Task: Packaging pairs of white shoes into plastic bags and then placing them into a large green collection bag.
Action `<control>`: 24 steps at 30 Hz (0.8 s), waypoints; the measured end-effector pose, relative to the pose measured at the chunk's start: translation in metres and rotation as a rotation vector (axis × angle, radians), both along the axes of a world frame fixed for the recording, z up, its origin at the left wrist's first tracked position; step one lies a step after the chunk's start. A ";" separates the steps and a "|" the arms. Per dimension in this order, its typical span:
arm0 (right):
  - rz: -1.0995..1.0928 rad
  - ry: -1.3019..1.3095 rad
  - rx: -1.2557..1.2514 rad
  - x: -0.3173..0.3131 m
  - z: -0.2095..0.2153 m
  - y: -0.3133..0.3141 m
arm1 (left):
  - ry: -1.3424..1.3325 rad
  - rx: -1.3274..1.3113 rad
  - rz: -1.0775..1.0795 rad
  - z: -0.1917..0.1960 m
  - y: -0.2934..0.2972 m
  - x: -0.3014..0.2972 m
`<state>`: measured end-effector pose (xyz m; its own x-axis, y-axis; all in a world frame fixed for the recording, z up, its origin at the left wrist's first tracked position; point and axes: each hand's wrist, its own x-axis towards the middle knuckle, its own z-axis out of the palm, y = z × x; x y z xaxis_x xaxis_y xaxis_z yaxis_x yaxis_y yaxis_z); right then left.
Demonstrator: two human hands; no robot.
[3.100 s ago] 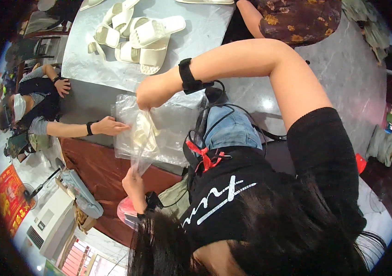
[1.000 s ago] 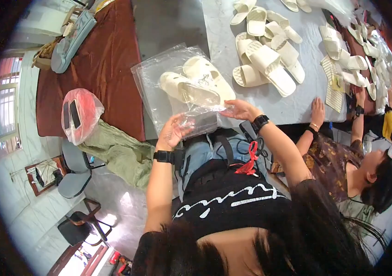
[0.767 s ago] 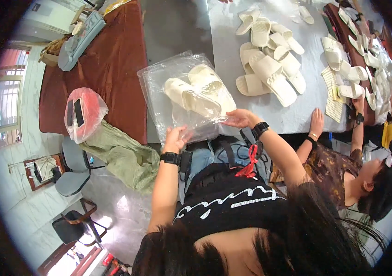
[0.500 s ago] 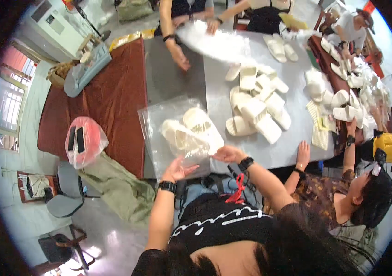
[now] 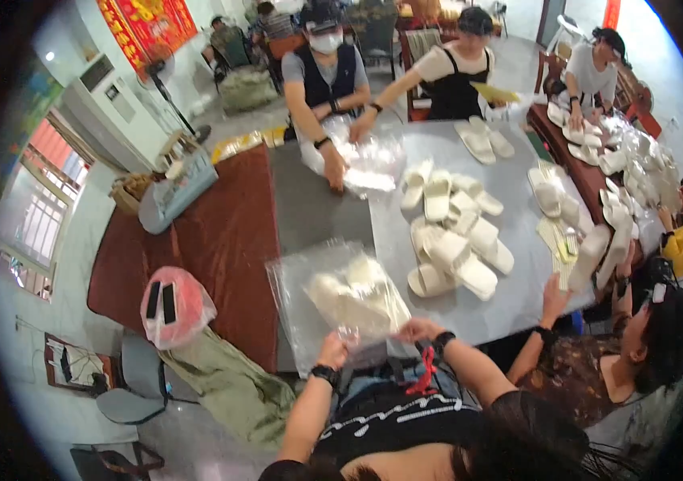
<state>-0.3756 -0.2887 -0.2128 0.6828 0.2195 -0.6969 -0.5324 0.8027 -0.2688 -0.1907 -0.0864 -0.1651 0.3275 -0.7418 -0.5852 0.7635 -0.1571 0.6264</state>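
A pair of cream slippers (image 5: 341, 298) lies inside a clear plastic bag (image 5: 293, 276) at the near edge of the table. My left hand (image 5: 335, 350) is closed, pinching the bag's near edge. At the bag's near right corner, my right hand (image 5: 421, 329) grips the plastic close to a slipper's end; its fingertips are partly hidden. Just right of the bag, a loose pile of cream slippers (image 5: 453, 248) rests on the grey tabletop (image 5: 393, 256).
Across the table a person (image 5: 327, 88) handles clear bags (image 5: 373, 152). A co-worker (image 5: 598, 337) sits at my right by more slippers (image 5: 550, 192). Leftward are a brown cloth (image 5: 197, 232), a red bundle in plastic (image 5: 189, 317) and a green cloth (image 5: 229, 385).
My left hand has gone from open fingers to a closed hold on the bag. The view has tilted up. Across the table, the person's arm has drawn nearer the clear bags.
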 end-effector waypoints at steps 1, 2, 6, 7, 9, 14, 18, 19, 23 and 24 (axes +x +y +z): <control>0.032 -0.045 -0.013 0.008 0.003 0.008 | 0.019 0.043 0.055 -0.034 0.023 0.006; 0.264 -0.278 -0.389 0.011 0.009 0.021 | 0.046 0.088 0.113 -0.063 0.045 0.012; 0.666 -0.509 -1.259 -0.001 0.016 0.028 | 0.034 0.206 0.012 -0.073 0.041 0.004; 0.661 -0.258 -1.323 -0.016 0.011 0.016 | 0.034 0.359 -0.083 -0.037 0.008 -0.011; 0.181 0.024 -0.946 0.004 0.014 0.021 | 0.094 0.416 -0.238 -0.030 0.013 0.002; 0.535 0.306 -1.557 0.023 0.102 0.026 | -0.033 0.485 -0.593 0.027 0.006 0.001; 0.845 -0.571 -1.678 0.060 0.073 0.033 | -0.349 0.292 -0.574 0.004 0.004 0.010; 0.844 -0.576 -1.675 0.068 0.074 0.040 | -0.350 0.297 -0.572 0.004 0.003 0.009; 0.975 -0.582 -1.774 0.077 0.118 0.059 | -0.453 0.189 -0.375 0.042 -0.013 0.006; 0.929 -0.541 -1.901 0.073 0.136 0.062 | -0.369 0.180 -0.294 0.051 -0.013 0.004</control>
<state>-0.3026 -0.2269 -0.0770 0.9679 -0.0161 -0.2507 -0.1246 -0.8972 -0.4236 -0.1864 -0.0996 -0.1142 0.3293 -0.7313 -0.5973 0.4039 -0.4627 0.7892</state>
